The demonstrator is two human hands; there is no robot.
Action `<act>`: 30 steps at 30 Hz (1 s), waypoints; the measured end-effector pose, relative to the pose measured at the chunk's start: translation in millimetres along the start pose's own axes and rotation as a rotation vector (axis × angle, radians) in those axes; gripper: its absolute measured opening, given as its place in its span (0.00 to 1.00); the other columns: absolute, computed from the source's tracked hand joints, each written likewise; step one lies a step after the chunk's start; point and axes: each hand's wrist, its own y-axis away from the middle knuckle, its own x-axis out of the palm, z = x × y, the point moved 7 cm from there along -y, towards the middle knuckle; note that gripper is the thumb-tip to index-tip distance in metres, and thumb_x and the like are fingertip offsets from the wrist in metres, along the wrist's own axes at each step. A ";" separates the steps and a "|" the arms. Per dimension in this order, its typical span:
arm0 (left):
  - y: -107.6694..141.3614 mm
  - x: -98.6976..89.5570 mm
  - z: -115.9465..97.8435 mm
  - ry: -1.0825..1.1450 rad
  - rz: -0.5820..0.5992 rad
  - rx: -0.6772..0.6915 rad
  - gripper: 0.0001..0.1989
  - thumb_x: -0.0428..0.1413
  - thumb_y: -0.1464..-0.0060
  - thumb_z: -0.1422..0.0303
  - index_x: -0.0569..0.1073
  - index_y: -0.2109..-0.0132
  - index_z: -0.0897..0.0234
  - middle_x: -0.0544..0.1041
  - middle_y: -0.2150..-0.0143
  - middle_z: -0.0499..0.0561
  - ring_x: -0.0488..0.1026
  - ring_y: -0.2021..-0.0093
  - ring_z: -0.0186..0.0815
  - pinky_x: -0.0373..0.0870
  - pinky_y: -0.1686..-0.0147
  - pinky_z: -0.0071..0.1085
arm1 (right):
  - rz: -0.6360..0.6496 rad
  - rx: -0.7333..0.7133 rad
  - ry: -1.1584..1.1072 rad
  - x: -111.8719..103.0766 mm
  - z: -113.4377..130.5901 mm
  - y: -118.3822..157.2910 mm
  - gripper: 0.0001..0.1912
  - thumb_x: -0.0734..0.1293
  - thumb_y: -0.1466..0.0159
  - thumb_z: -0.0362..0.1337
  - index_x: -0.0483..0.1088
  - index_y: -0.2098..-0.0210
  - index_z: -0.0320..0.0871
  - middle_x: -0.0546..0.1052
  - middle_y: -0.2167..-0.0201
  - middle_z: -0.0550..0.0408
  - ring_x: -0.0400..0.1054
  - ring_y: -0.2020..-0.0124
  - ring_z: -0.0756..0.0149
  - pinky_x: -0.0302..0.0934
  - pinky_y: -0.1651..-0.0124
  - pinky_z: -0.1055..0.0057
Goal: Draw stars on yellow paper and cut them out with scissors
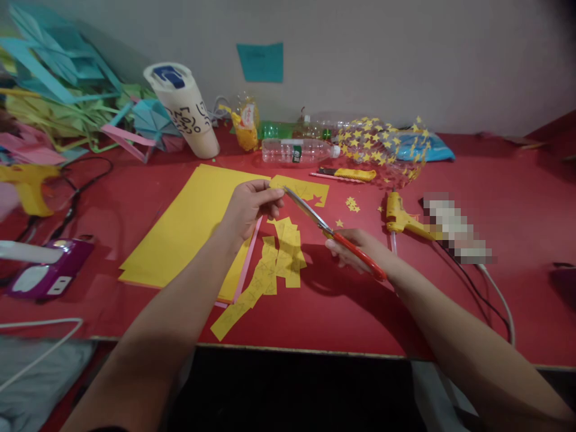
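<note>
My left hand (256, 207) pinches a piece of yellow paper (299, 189) that has a star-shaped hole near its right end. Red-handled scissors (355, 252) are gripped in my right hand (360, 249), their blades pointing up and left, with the tips by my left fingertips at the paper. Whether the blades are cutting into it I cannot tell. Below lie several yellow paper strips (288, 255) with star outlines drawn on them. A small pile of cut yellow stars (353, 204) and a single star (339, 222) rest on the red table right of the paper.
Yellow sheets (180, 228) lie under my left forearm. A yellow glue gun (400, 216) lies to the right, another glue gun (31, 186) far left. Behind are a cutter knife (353, 174), a plastic bottle (294, 151), a white tumbler (186, 111) and star-covered clear plastic (382, 144).
</note>
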 end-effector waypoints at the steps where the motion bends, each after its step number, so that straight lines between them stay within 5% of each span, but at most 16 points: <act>1: 0.3 0.1 -0.3 0.002 -0.002 0.001 0.08 0.64 0.63 0.70 0.72 0.79 0.66 0.75 0.82 0.47 0.66 0.87 0.24 0.63 0.85 0.21 | -0.001 0.000 0.004 0.1 -0.1 -0.3 0.31 0.69 0.51 0.66 0.62 0.77 0.44 0.67 0.83 0.61 0.61 0.85 0.73 0.53 0.82 0.75; 23: 1.5 1.3 -5.4 -0.025 0.009 -0.031 0.09 0.64 0.62 0.73 0.71 0.81 0.66 0.74 0.83 0.48 0.66 0.87 0.25 0.63 0.86 0.22 | -0.042 0.026 0.045 -4.2 1.1 0.1 0.31 0.70 0.53 0.67 0.62 0.78 0.44 0.65 0.87 0.63 0.54 0.89 0.76 0.49 0.86 0.75; 30: 1.9 -0.3 -6.9 -0.072 0.028 -0.062 0.10 0.65 0.62 0.74 0.70 0.81 0.66 0.74 0.83 0.48 0.66 0.86 0.25 0.64 0.86 0.22 | -0.039 0.030 0.054 -5.1 -0.7 -0.8 0.31 0.70 0.54 0.66 0.62 0.78 0.44 0.65 0.85 0.61 0.62 0.86 0.71 0.50 0.85 0.75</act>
